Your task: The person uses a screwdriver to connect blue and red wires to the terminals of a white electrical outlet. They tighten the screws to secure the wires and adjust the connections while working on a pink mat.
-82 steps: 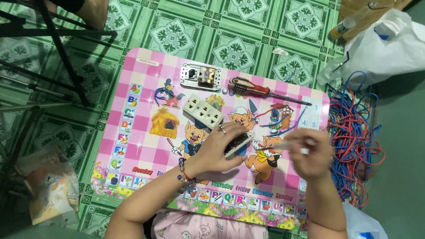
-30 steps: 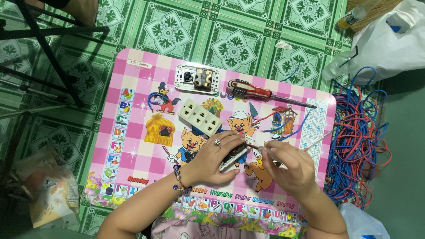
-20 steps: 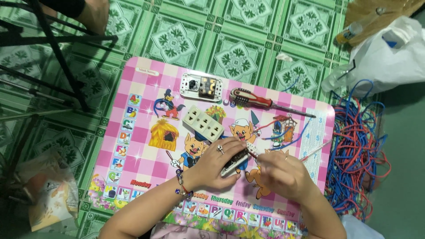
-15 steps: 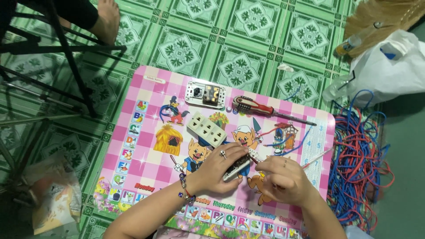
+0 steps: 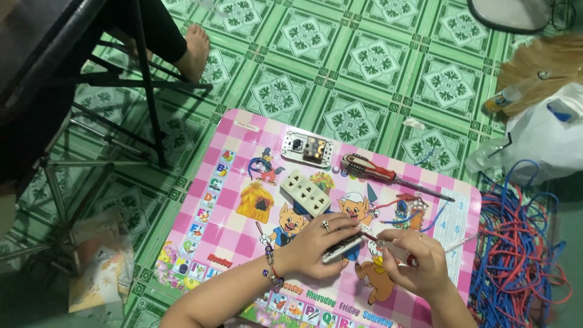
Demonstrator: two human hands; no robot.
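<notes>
While the left hand [image 5: 316, 243] pins a small flat socket part [image 5: 342, 248] against the pink cartoon table [image 5: 206, 212], fingers closed over it, the right hand [image 5: 419, 267] grips a thin red-tipped screwdriver [image 5: 388, 248] in a closed fist. Tool tip meets the part at its 1 o'clock edge. Both sit near the table's 6 o'clock side. White multi-outlet block [image 5: 308, 192] lies at 11 o'clock from the left hand, close but apart. Open switch plate [image 5: 306, 148] sits beyond it, at 12 o'clock. Larger red-handled screwdriver [image 5: 388, 176] lies at 1 o'clock, shaft pointing toward 3. Loose red and blue wires [image 5: 516, 255] are heaped on the floor at 3 o'clock, off the table. White plastic bag [image 5: 546, 133] at 2 o'clock.
</notes>
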